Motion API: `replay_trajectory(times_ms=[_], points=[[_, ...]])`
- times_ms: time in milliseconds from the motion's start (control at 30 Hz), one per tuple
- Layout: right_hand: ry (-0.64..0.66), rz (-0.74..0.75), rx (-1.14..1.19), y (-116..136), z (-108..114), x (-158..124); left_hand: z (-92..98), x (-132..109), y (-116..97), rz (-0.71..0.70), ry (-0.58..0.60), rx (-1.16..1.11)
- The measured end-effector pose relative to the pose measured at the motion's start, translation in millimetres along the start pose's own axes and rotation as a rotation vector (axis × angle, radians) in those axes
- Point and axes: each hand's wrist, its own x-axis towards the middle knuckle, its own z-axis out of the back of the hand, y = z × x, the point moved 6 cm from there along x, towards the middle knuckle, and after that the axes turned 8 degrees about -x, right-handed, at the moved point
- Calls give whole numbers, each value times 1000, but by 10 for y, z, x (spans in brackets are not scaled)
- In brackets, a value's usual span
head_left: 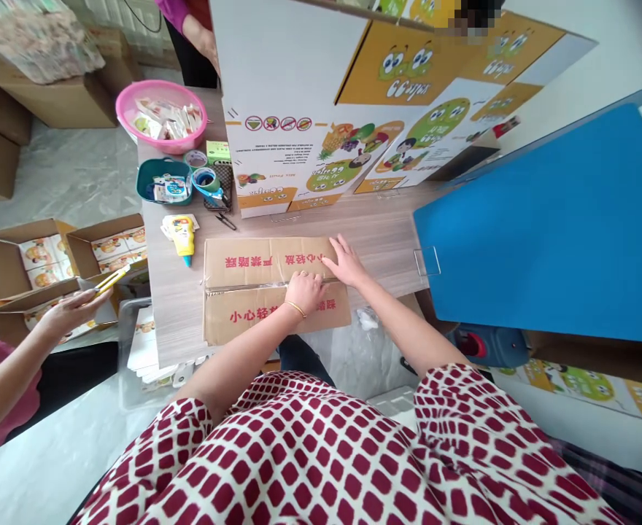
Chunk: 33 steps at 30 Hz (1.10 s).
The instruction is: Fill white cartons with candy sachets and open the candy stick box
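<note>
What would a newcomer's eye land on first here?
The left hand and right hand rest on a flat brown carton with red print at the near edge of the table. Behind it stands a tall white-and-yellow cartoon box; a big blue panel fills the right, a pink bowl the far left corner.
</note>
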Motion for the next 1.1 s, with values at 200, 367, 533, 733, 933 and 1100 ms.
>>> replay_trajectory(times_ms=[200,367,533,733,933,1100], points=[[-116,95,-128,210,-99,288,137,-56,-106,21,-5,-47],[-11,76,-116,86,-48,404,380,-647,-647,-215,-135,-52],[23,94,-160,189,5,412,466,-1083,-823,-269,-208,41],[-30,347,-194,537,83,33,499,-1164,-919,-311,-149,119],[26,592,-230,532,160,-236,475,-1186,-1007,-295,30,58],[22,629,-305,568,15,-245,434,-1172,-1013,-305,64,47]])
